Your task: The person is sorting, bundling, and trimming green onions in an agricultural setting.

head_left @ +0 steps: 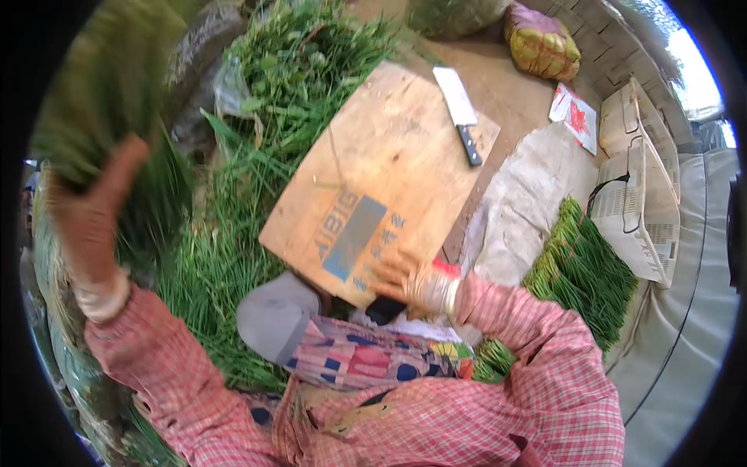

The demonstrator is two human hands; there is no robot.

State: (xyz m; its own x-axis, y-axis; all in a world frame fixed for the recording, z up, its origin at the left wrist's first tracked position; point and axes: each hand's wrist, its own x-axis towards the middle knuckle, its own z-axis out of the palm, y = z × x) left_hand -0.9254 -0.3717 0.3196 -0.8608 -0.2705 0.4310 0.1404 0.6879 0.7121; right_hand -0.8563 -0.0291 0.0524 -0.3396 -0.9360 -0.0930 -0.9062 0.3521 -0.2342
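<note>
My left hand is raised at the left, gloved, and grips a big blurred bundle of long green stalks. My right hand, also gloved, rests with spread fingers on the near edge of a wooden board that carries blue printing. A cleaver with a black handle lies on the board's far right corner. A heap of loose green plants lies left of and behind the board.
A tidy pile of trimmed green stalks lies at the right on a pale sack. White plastic crates stand further right. A yellow mesh bag lies at the back. A grey shoe shows below the board.
</note>
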